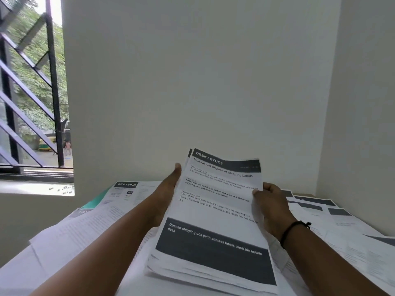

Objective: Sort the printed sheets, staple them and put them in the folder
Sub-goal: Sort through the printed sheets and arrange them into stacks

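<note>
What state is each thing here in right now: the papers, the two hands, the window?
Held stack of sheets: lifted, tilted up, gripped at both sides.
Left hand: supports the stack's left edge, thumb up.
Right hand: grips the stack's right edge.
Loose sheets: spread flat over the table, overlapping.
Window: barred; whether open, cannot tell.

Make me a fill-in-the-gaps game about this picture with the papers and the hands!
1. The white printed stack of sheets is held by ____ hands: the left hand and the right hand.
2. The dark header on the stack's top sheet reads DESK / ____.
3. The thin black wristband is on the ____ wrist.
4. The white sheet lying flat behind the left hand is headed ____.

Missing words: two; STUDY; right; DRESSING
</note>
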Demonstrator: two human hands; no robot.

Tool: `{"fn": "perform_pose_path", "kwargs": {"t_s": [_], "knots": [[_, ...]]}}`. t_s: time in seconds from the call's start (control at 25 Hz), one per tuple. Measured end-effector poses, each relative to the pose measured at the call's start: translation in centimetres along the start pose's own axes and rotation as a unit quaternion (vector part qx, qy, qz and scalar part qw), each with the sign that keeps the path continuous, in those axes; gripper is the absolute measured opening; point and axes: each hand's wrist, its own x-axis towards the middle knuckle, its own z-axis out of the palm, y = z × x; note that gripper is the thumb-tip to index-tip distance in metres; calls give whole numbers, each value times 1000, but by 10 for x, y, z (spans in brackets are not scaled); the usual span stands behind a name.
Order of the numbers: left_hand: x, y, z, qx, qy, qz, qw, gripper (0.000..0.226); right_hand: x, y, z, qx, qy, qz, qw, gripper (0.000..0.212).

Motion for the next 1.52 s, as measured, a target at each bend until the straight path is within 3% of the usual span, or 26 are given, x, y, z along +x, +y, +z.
{"fn": "perform_pose_path", "kwargs": {"t_s": [0.12,0.24,0.28,0.36,0.48,0.64,0.76,0.88,1.0,1.12,1.24,1.4,1.52], "knots": [[0,1,2,150,22,94,984,21,-6,-15,2,44,2,-10,999,30],[-11,22,7,126,74,152,977,15,-7,-36,-1,110,-96,61,987,72],[-17,32,10,103,80,177,976,14,-13,-45,-3,98,-140,78,982,71],[-30,53,19,97,83,236,963,14,-24,-63,-3,31,-185,29,982,43],[-52,75,32,143,65,310,938,13,-41,-92,-2,20,-133,-139,981,17],[-74,79,41,193,68,296,933,11,-76,-110,0,38,-88,-258,961,16],[-85,58,37,164,59,254,951,22,-98,-89,-4,1,-94,-246,965,20],[-87,37,28,105,94,230,963,43,-100,-54,-8,-75,-106,-170,977,38],[-84,16,25,89,116,194,970,27,-95,-32,-12,-149,-112,-109,976,48],[-88,-1,29,236,134,199,942,13,-104,-32,-12,-245,-94,-182,948,27],[-116,14,30,241,175,285,911,19,-135,-61,3,-220,-89,-313,920,13],[-178,34,-13,151,264,343,889,32,-187,-95,39,-179,-179,-359,898,18],[-241,27,-71,83,278,292,911,32,-224,-95,75,-103,-331,-253,903,17]]}}
